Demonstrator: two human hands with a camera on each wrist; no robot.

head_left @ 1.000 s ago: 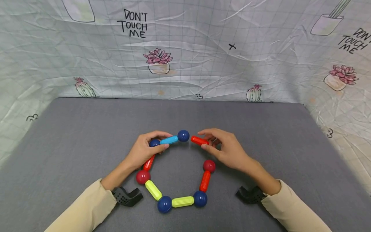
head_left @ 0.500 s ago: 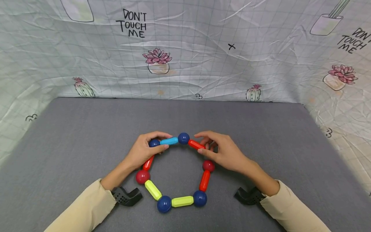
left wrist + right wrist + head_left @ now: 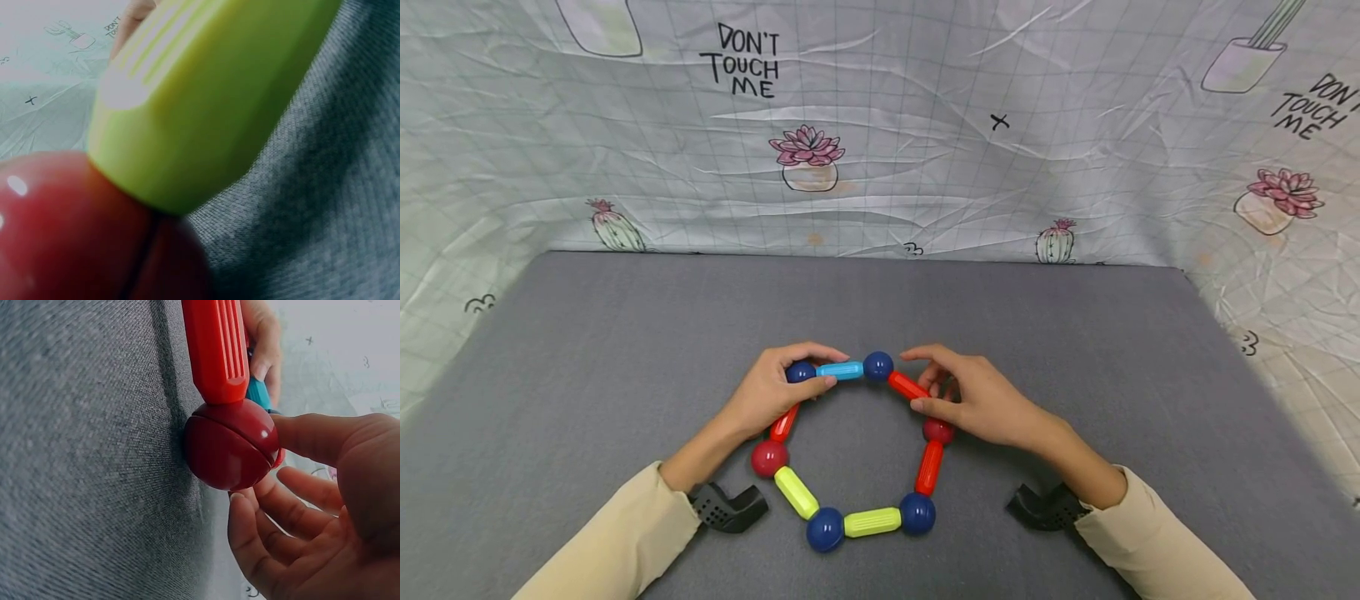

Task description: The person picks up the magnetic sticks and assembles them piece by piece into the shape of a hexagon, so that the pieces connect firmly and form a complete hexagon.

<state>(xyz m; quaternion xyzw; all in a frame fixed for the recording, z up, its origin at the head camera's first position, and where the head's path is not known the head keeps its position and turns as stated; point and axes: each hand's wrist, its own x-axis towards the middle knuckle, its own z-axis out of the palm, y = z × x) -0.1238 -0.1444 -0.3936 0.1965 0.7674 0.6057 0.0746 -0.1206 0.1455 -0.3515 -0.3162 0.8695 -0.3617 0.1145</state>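
Lowered red rod (image 3: 907, 385) in right hand (image 3: 977, 398) reaches red ball (image 3: 938, 430).

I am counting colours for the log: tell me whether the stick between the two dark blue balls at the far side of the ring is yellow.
No: the stick joining those dark blue balls is light blue, not yellow.

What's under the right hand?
The right hand pinches a red rod that runs from a blue ball toward a red ball. Fingers cover the rod's lower end, so that joint is hidden.
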